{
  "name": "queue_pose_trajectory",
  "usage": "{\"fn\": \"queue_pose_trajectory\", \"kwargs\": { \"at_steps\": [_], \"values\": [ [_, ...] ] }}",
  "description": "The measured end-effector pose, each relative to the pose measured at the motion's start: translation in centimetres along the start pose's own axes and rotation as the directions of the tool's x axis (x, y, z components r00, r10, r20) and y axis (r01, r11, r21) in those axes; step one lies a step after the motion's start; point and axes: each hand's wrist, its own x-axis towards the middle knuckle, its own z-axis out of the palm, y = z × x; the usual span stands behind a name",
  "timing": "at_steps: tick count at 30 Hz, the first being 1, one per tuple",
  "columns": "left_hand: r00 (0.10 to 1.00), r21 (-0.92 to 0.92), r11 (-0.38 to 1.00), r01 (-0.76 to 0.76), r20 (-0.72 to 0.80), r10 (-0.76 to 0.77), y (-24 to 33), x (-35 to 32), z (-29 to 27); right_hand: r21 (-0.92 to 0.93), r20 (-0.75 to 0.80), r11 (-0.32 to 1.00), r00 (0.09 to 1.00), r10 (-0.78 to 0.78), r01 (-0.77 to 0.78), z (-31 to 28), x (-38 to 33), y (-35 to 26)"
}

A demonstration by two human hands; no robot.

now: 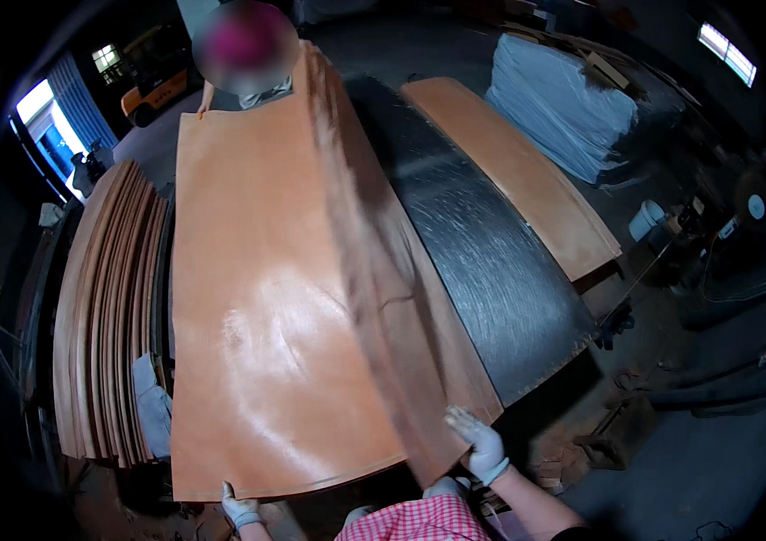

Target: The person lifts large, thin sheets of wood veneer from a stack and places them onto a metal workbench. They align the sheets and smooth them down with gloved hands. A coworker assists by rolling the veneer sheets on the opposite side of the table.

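A broad orange-brown wood veneer sheet stretches away from me, with a smooth, shiny face. Along its right side runs a darker, wrinkled veneer flap, partly smeared by motion. My left hand, in a pale glove, grips the near edge at the left, thumb on top and fingers hidden below. My right hand, also gloved, is at the flap's near right corner; its fingers lie straight along the upper side, and the thumb is mostly hidden. At the far end a co-worker's hand touches the far left corner.
Right of the veneer lies a dark scuffed panel, then another veneer stack. Curved sheets stand at the left. Farther back are a plastic-wrapped stack, a white bucket and an orange forklift.
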Motion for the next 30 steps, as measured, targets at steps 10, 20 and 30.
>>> {"fn": "queue_pose_trajectory", "kwargs": {
  "at_steps": [10, 20, 30],
  "values": [
    [0.985, -0.126, 0.99, 0.069, -0.146, -0.088, -0.1, -1.9, 3.0, -0.572, 0.548, 0.805, 0.804, 0.232, 0.158, 12.6, -3.8, 4.1],
    [0.987, 0.306, 0.946, -0.103, -0.087, 0.136, -2.0, -9.6, 9.8, -0.788, 0.095, 0.573, 0.874, 0.476, -0.226, 7.0, -0.3, 10.0],
    [0.885, 0.585, 0.683, -0.438, 0.414, 0.212, -11.6, -20.4, 17.3, -0.808, 0.126, 0.546, 0.84, 0.529, -0.223, 9.0, -0.7, 12.7]
  ]
}}
